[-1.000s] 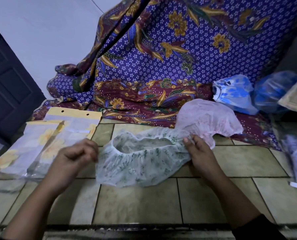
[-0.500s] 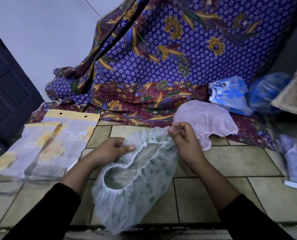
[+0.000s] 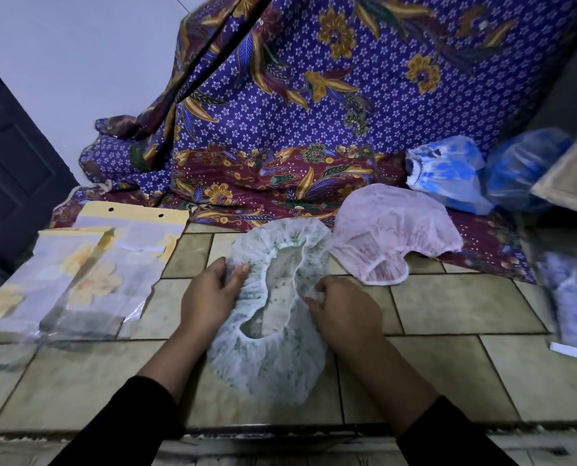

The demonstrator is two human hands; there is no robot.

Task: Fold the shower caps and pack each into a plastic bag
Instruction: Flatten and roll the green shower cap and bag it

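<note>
Moved down from the far rim since half a second ago, the left hand (image 3: 210, 297) grips the left rim of the green-print shower cap (image 3: 267, 358) and the right hand (image 3: 344, 311) pinches its right rim. The cap lies on the tiled floor (image 3: 448, 307) between them, long axis pointing away from the person.
</note>
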